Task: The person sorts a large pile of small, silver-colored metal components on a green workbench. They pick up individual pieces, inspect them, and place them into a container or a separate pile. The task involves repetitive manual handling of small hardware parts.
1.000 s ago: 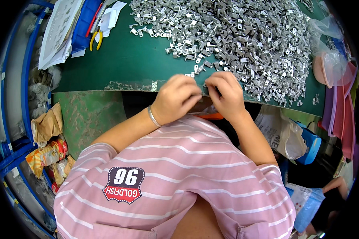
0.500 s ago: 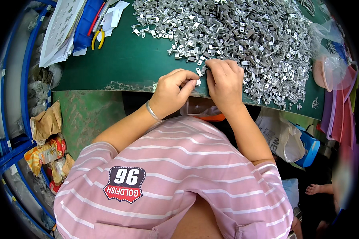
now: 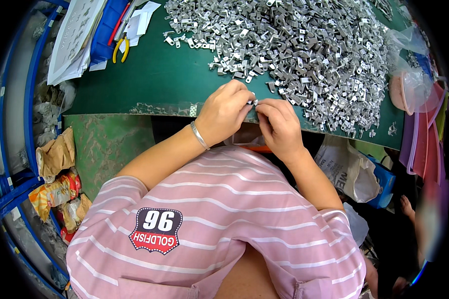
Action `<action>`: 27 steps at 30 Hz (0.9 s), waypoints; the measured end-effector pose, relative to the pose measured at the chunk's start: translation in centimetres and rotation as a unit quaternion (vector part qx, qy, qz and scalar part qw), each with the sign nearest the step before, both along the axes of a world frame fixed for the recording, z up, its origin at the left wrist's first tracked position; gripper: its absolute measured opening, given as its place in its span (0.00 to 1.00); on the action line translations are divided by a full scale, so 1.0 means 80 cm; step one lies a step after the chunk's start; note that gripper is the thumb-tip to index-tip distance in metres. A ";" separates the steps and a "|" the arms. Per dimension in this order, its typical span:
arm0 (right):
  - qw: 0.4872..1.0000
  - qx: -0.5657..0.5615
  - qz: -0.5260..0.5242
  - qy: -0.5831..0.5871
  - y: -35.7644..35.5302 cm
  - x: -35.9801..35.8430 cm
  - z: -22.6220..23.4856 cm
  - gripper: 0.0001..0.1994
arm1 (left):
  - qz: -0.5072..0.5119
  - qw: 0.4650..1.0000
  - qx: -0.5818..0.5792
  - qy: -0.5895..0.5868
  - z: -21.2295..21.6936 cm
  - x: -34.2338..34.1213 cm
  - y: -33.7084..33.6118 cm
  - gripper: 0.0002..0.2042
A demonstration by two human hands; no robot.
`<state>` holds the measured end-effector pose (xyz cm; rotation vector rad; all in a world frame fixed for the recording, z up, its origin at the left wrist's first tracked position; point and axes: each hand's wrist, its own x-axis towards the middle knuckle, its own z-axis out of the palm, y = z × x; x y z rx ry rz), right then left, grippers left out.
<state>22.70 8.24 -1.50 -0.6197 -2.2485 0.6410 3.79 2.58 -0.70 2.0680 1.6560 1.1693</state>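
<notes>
Over the near edge of the green table, my two hands meet with their fingertips almost together. A small silvery metal bracket shows at the fingertips, pinched by my left hand, which wears a bracelet at the wrist. My right hand is closed in a pinch against the same spot; whatever lies inside its fingers is hidden. Beyond the hands spreads a big heap of similar small metal brackets, some loose ones lying along its near rim.
Yellow-handled pliers, a blue bin and papers lie at the far left. A pink container with clear plastic stands right of the heap. Blue shelving rises at left; a white bag is below right.
My right hand has drawn back from the heap's edge toward me, its fingertips coming to the bracket. My left hand has turned and risen slightly, its fingers curling more over the part.
</notes>
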 end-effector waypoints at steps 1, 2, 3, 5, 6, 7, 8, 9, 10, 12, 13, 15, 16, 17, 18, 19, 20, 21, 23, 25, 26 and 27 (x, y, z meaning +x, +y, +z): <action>1.000 -0.012 0.004 -0.001 -0.002 0.002 -0.002 0.15 | -0.011 1.000 -0.009 -0.006 -0.001 -0.001 0.000 0.10; 1.000 -0.014 0.011 -0.001 -0.002 0.005 -0.004 0.14 | -0.023 0.999 -0.018 -0.013 -0.001 -0.002 0.000 0.10; 0.999 -0.019 0.036 -0.006 -0.003 0.010 0.000 0.14 | -0.029 0.999 -0.030 -0.031 0.001 -0.003 -0.003 0.09; 0.996 -0.030 0.086 -0.018 -0.003 0.019 0.008 0.14 | -0.041 0.995 -0.053 -0.068 0.004 -0.004 -0.009 0.07; 0.996 -0.039 0.085 -0.006 -0.002 0.021 0.007 0.14 | -0.055 0.995 -0.052 -0.066 0.003 -0.006 -0.010 0.09; 0.999 0.004 0.053 -0.003 0.001 0.020 0.008 0.14 | -0.068 0.994 -0.053 -0.065 0.000 -0.008 -0.012 0.11; 0.999 0.047 0.020 -0.001 0.009 0.015 0.010 0.15 | -0.081 0.993 -0.053 -0.063 -0.001 -0.008 -0.013 0.13; 0.996 0.091 -0.013 0.002 0.015 0.011 0.012 0.15 | -0.052 0.995 -0.053 -0.069 0.002 -0.002 -0.014 0.16; 0.991 0.113 -0.063 -0.033 0.020 0.003 0.015 0.15 | -0.020 0.996 -0.052 -0.073 0.007 0.008 -0.015 0.18; 0.980 0.152 -0.104 -0.081 0.032 -0.012 0.021 0.16 | 0.011 0.996 -0.071 -0.054 0.009 0.015 -0.012 0.27; 0.974 0.167 -0.115 -0.103 0.035 -0.016 0.022 0.16 | 0.007 0.998 -0.058 -0.037 0.009 0.016 -0.009 0.26; 0.975 0.166 -0.095 -0.111 0.035 -0.013 0.022 0.16 | -0.001 1.000 -0.032 -0.002 0.009 0.017 -0.001 0.25; 0.976 0.166 -0.083 -0.114 0.035 -0.012 0.021 0.16 | -0.015 0.999 -0.049 -0.009 0.008 0.016 -0.002 0.24; 0.986 0.124 -0.056 -0.093 0.032 -0.009 0.020 0.15 | -0.029 0.997 -0.066 -0.017 0.006 0.014 -0.003 0.23; 0.994 0.081 -0.029 -0.072 0.027 -0.004 0.017 0.15 | -0.043 0.995 -0.083 -0.024 0.004 0.012 -0.004 0.22; 0.998 0.039 0.000 -0.053 0.021 0.002 0.013 0.15 | -0.060 0.996 -0.069 -0.023 0.003 0.011 -0.007 0.21; 0.999 0.022 0.015 -0.025 0.015 0.009 0.006 0.14 | -0.078 0.995 -0.055 -0.022 0.001 0.011 -0.011 0.20; 0.999 0.017 0.019 -0.029 0.008 0.017 0.009 0.14 | -0.096 0.994 -0.041 -0.021 0.001 0.012 -0.016 0.19; 0.999 0.009 0.028 -0.035 -0.007 0.028 0.013 0.15 | -0.126 0.990 -0.059 -0.034 0.007 0.016 -0.028 0.17; 0.998 0.009 0.057 -0.028 -0.006 0.036 0.015 0.15 | -0.167 0.982 -0.064 -0.062 0.004 0.019 -0.033 0.16; 0.997 0.004 0.069 -0.024 -0.004 0.039 0.014 0.15 | -0.176 0.980 -0.059 -0.076 0.002 0.020 -0.035 0.13; 0.996 0.000 0.082 -0.021 -0.002 0.039 0.014 0.15 | -0.159 0.983 -0.047 -0.082 0.004 0.017 -0.034 0.13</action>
